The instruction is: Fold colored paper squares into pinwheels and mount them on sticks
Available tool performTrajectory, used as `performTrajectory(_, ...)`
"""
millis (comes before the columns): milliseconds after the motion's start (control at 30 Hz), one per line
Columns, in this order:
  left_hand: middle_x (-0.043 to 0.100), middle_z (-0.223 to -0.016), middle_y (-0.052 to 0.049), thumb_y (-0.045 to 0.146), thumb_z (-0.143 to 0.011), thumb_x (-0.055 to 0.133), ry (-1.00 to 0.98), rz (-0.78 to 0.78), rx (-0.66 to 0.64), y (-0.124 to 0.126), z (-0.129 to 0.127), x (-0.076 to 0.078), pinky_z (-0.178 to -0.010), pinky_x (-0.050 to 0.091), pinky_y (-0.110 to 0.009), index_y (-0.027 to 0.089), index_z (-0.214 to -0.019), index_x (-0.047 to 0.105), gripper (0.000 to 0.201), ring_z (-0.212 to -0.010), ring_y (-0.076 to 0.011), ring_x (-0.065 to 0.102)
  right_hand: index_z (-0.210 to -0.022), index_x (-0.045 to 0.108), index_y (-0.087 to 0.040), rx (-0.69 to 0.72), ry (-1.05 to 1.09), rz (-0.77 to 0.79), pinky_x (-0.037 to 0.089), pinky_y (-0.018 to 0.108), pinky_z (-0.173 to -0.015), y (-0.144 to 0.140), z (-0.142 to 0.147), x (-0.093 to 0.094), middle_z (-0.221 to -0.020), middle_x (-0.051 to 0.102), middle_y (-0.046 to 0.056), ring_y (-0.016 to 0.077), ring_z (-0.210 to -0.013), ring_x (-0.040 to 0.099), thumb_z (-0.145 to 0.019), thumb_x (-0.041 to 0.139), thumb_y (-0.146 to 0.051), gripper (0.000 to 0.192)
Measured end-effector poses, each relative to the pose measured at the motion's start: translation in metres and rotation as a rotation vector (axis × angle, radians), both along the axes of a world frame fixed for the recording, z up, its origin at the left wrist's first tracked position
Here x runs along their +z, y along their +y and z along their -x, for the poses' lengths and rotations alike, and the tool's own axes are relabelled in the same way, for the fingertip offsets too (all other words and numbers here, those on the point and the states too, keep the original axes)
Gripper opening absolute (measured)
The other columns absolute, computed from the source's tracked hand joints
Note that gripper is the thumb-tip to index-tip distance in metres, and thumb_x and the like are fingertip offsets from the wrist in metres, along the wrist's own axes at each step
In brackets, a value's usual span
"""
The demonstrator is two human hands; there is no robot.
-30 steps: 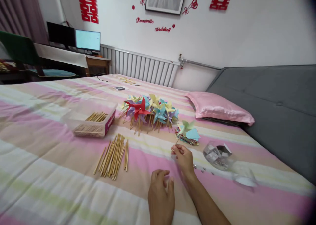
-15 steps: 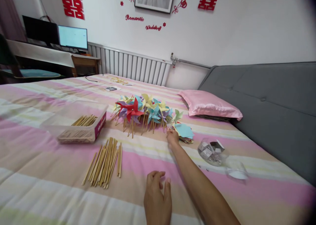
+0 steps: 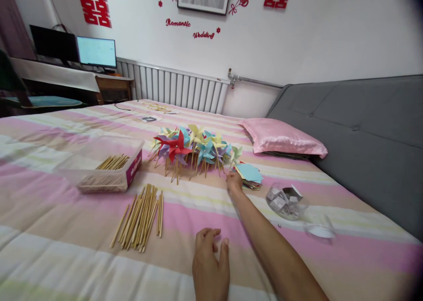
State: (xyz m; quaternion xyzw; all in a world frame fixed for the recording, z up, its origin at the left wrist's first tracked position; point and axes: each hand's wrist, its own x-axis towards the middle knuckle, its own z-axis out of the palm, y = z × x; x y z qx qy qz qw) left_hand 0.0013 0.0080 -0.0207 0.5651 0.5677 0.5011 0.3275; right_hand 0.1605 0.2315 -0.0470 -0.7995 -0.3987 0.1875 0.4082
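My left hand (image 3: 210, 263) rests low on the striped bedspread, fingers loosely bent and apart, with nothing in it. Reaching forward, my right hand (image 3: 234, 181) has curled fingers at the left edge of a stack of coloured paper squares (image 3: 250, 173), light blue on top. Whatever those fingers grip is too small to make out. Just beyond the hand is a pale green pinwheel (image 3: 235, 155), at the right end of a pile of paper pinwheels (image 3: 198, 146) on sticks. A bundle of loose wooden sticks (image 3: 140, 219) lies left of my left hand.
A clear plastic box (image 3: 134, 171) holding more sticks stands at left. On the right are a clear jar (image 3: 282, 202) with small packets and a clear lid (image 3: 320, 230). A pink pillow (image 3: 284, 138) lies by the grey headboard (image 3: 363, 133).
My right hand has shifted slightly right, and the paper stack with it. The pale green pinwheel sits a little further left. My left hand has stayed put.
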Motion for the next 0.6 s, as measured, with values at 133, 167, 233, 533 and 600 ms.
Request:
performTrajectory(133, 0.057, -0.097, -0.010, 0.032, -0.081, 0.047, 0.005, -0.001, -0.004, 0.000, 0.000, 0.000, -0.069, 0.046, -0.035, 0.016, -0.092, 0.064, 0.026, -0.067, -0.0170, 0.055, -0.117, 0.054, -0.016, -0.009, -0.006, 0.056, 0.051, 0.041, -0.082, -0.004, -0.004, 0.011, -0.117, 0.057, 0.008, 0.0205, -0.098, 0.059, -0.089, 0.054, -0.032, 0.032)
performTrajectory(167, 0.057, -0.097, -0.010, 0.033, -0.081, 0.047, 0.007, 0.000, -0.003, 0.000, -0.001, 0.000, -0.069, 0.046, -0.035, 0.016, -0.092, 0.064, 0.026, -0.067, -0.0170, 0.055, -0.117, 0.054, -0.016, -0.011, -0.012, 0.063, 0.051, 0.041, -0.082, -0.005, -0.004, 0.014, -0.117, 0.057, 0.008, 0.0204, -0.098, 0.059, -0.089, 0.054, -0.032, 0.032)
performTrajectory(233, 0.057, -0.097, -0.010, 0.033, -0.081, 0.047, 0.009, 0.001, 0.001, 0.001, -0.001, 0.000, -0.068, 0.046, -0.036, 0.016, -0.091, 0.064, 0.027, -0.066, -0.0171, 0.055, -0.116, 0.054, -0.017, -0.013, -0.027, 0.066, 0.051, 0.040, -0.082, -0.007, -0.004, 0.018, -0.118, 0.057, 0.008, 0.0201, -0.098, 0.059, -0.089, 0.054, -0.032, 0.031)
performTrajectory(533, 0.059, -0.096, -0.011, 0.037, -0.079, 0.048, -0.002, -0.011, 0.022, 0.002, -0.003, -0.003, -0.068, 0.047, -0.036, 0.017, -0.089, 0.066, 0.029, -0.065, -0.0174, 0.056, -0.116, 0.054, -0.017, -0.020, -0.089, -0.010, 0.051, 0.040, -0.082, 0.017, 0.003, 0.025, -0.118, 0.056, 0.008, 0.0198, -0.098, 0.059, -0.089, 0.053, -0.032, 0.031)
performTrajectory(600, 0.059, -0.097, -0.011, 0.037, -0.079, 0.047, 0.000, -0.007, 0.015, 0.002, -0.002, -0.003, -0.069, 0.047, -0.035, 0.017, -0.090, 0.066, 0.029, -0.066, -0.0173, 0.056, -0.117, 0.054, -0.017, -0.027, -0.117, -0.047, 0.051, 0.040, -0.082, 0.024, 0.003, 0.025, -0.118, 0.056, 0.008, 0.0199, -0.098, 0.059, -0.089, 0.053, -0.032, 0.031)
